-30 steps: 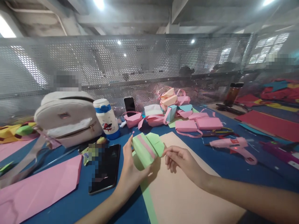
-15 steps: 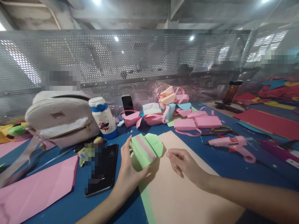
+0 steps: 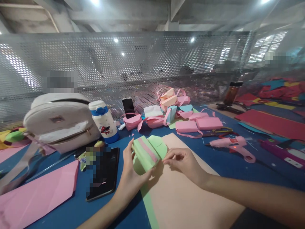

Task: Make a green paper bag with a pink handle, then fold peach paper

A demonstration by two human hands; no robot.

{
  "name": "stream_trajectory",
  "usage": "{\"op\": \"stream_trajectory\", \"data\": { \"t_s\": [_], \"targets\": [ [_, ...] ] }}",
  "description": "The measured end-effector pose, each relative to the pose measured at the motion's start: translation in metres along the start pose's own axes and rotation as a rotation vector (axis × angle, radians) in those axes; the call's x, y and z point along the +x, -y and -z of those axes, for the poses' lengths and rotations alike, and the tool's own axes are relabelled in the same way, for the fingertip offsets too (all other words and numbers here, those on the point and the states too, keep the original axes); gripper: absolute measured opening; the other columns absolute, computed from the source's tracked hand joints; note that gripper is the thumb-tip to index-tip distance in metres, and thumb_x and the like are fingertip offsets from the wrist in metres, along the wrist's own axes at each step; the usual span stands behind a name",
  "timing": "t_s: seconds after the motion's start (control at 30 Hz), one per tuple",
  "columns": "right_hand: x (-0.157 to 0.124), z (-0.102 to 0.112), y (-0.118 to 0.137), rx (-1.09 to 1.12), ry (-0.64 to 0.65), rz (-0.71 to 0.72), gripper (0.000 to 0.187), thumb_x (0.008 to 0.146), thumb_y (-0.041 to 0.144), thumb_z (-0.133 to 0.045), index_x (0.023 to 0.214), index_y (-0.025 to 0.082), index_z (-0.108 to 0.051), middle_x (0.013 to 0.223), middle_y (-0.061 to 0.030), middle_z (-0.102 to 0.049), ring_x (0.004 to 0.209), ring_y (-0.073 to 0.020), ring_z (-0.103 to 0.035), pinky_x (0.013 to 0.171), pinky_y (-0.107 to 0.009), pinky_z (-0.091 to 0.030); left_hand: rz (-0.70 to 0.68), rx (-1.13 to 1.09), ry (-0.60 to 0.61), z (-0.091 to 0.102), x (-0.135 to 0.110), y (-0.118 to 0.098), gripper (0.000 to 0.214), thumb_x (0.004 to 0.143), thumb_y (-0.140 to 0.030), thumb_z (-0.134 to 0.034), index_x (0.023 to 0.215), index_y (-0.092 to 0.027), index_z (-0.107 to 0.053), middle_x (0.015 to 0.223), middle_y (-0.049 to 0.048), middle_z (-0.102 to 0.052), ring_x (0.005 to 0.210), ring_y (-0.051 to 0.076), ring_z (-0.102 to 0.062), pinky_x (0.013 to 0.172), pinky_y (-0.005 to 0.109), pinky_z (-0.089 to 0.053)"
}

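Left hand (image 3: 132, 173) grasps the green paper pouch (image 3: 143, 156) just above the beige sheet (image 3: 186, 197), near centre; right hand (image 3: 183, 162) pinches its flap (image 3: 158, 146); body looks folded, pink strip (image 3: 148, 149) on; flap seems not yet closed.

A craft workshop: the blue table (image 3: 214, 159) in the middle is strewn with coloured paper sheets (image 3: 40, 194), folded pink paper boxes (image 3: 186, 126) and a glue gun (image 3: 230, 143). Behind it stands a perforated metal screen (image 3: 143, 63), with a bare concrete ceiling (image 3: 119, 12) across the top.

A phone (image 3: 103, 173) lies left of the folded paper (image 3: 147, 152), a glue gun (image 3: 232, 144) right.
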State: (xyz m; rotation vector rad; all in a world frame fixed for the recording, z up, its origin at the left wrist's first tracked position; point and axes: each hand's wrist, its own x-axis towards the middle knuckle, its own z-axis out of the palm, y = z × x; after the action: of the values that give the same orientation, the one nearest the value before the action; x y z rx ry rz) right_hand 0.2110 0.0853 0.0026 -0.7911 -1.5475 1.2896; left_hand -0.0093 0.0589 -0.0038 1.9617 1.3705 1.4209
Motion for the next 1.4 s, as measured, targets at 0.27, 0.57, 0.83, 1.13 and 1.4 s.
{"op": "stream_trajectory", "data": {
  "t_s": [0.27, 0.57, 0.83, 1.13, 1.4],
  "targets": [
    [0.005, -0.001, 0.010, -0.308, 0.020, 0.433, 0.013, 0.088, 0.037, -0.075, 0.088, 0.025, -0.081, 0.080, -0.0035, -0.073, 0.078, -0.0182, -0.062, 0.069, -0.030, -0.048, 0.034, -0.131, 0.045, -0.003, 0.000, -0.002, 0.094, 0.078, -0.037, -0.079, 0.151, -0.031, -0.019, 0.155, 0.0121, -0.027, 0.146, 0.032, -0.031, 0.120, 0.051, -0.030],
    [0.007, 0.003, 0.015, -0.482, 0.010, 0.537, 0.015, 0.090, 0.039, -0.071, 0.090, 0.026, -0.078, 0.083, -0.0028, -0.072, 0.081, -0.0207, -0.056, 0.075, -0.035, -0.045, 0.171, -0.278, -0.009, -0.019, -0.006, -0.009, 0.085, 0.080, -0.045, -0.075, 0.146, -0.027, -0.026, 0.148, 0.0135, -0.038, 0.143, 0.033, -0.037, 0.117, 0.052, -0.033],
    [0.008, 0.004, 0.017, -0.565, -0.006, 0.604, 0.019, 0.097, 0.036, -0.064, 0.085, 0.024, -0.072, 0.083, -0.0025, -0.069, 0.086, -0.0207, -0.056, 0.078, -0.035, -0.042, 0.254, -0.354, 0.002, -0.024, -0.006, -0.005, 0.085, 0.078, -0.048, -0.077, 0.143, -0.025, -0.028, 0.144, 0.0174, -0.043, 0.133, 0.036, -0.050, 0.109, 0.054, -0.043],
    [0.009, 0.005, 0.013, -0.659, 0.022, 0.623, 0.022, 0.105, 0.033, -0.046, 0.089, 0.021, -0.055, 0.093, -0.0058, -0.060, 0.092, -0.0221, -0.053, 0.080, -0.035, -0.041, 0.266, -0.374, -0.031, -0.027, -0.006, -0.011, 0.083, 0.078, -0.049, -0.076, 0.141, -0.024, -0.028, 0.144, 0.0178, -0.043, 0.136, 0.036, -0.046, 0.110, 0.053, -0.042],
    [-0.001, 0.009, 0.014, -0.245, -0.031, 0.426, 0.018, 0.104, 0.034, -0.050, 0.092, 0.023, -0.058, 0.087, -0.0022, -0.066, 0.080, -0.0173, -0.064, 0.071, -0.030, -0.049, 0.267, -0.379, -0.017, -0.020, -0.005, -0.003, 0.085, 0.078, -0.049, -0.076, 0.143, -0.024, -0.026, 0.149, 0.0193, -0.039, 0.136, 0.036, -0.047, 0.110, 0.053, -0.043]
  ]
}}
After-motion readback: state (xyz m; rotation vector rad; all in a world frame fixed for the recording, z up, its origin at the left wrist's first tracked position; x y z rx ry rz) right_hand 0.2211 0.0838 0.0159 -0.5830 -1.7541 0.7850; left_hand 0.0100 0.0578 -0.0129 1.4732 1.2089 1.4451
